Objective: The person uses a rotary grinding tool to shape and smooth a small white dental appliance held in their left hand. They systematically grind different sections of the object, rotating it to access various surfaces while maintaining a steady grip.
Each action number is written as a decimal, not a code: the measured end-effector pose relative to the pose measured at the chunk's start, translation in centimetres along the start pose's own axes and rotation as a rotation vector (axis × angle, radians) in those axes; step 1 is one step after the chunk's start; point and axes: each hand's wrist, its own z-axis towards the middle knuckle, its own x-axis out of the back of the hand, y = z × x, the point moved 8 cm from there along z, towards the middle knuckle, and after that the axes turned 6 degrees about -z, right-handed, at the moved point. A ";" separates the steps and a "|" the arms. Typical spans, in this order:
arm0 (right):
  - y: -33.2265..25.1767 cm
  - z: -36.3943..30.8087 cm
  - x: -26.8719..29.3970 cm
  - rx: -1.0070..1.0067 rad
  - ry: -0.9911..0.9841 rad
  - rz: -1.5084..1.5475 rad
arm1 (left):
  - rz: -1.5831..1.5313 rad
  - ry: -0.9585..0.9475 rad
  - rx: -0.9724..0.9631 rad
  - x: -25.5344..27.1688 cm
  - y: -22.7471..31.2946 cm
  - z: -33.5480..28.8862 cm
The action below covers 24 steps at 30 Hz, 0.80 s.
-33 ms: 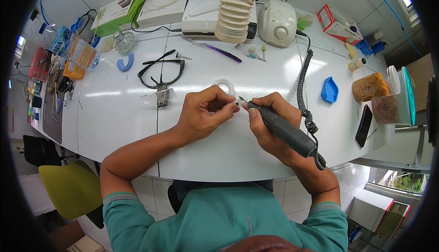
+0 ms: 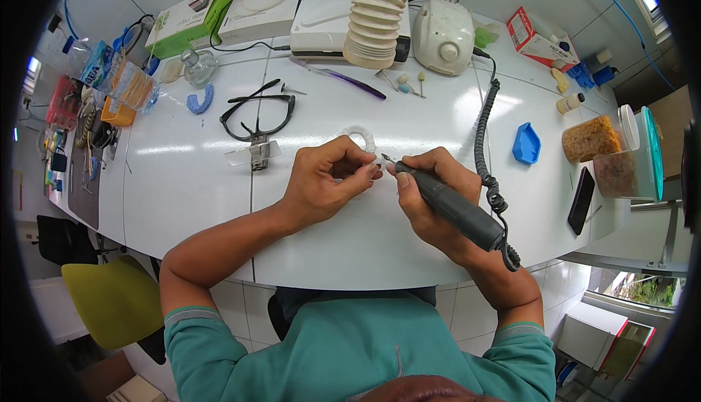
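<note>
My right hand point(image 2: 427, 216) grips a dark grey rotary handpiece point(image 2: 461, 210) like a pen, its thin metal bur pointing left. A coiled black cord runs from the handpiece's back end to a white control box point(image 2: 444, 37). My left hand point(image 2: 328, 177) pinches a small, pale, translucent piece point(image 2: 379, 161) between thumb and fingers, close to the bur tip. Whether bur and piece touch is too small to tell. Just beyond the left fingertips lies a whitish, horseshoe-shaped dental piece point(image 2: 359, 133), partly hidden by that hand.
Black-framed glasses point(image 2: 257, 116) with a clip-on part lie left of my hands. A purple-handled tool point(image 2: 343, 79) and several small burs lie beyond. A ribbed hose point(image 2: 376, 18) hangs at the back. To the right are a blue mould point(image 2: 526, 143), a phone point(image 2: 581, 201) and food tubs point(image 2: 590, 139).
</note>
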 end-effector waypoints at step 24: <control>0.1 0.0 -0.1 0.016 0.007 -0.004 | -0.017 0.023 -0.015 0.0 0.0 0.1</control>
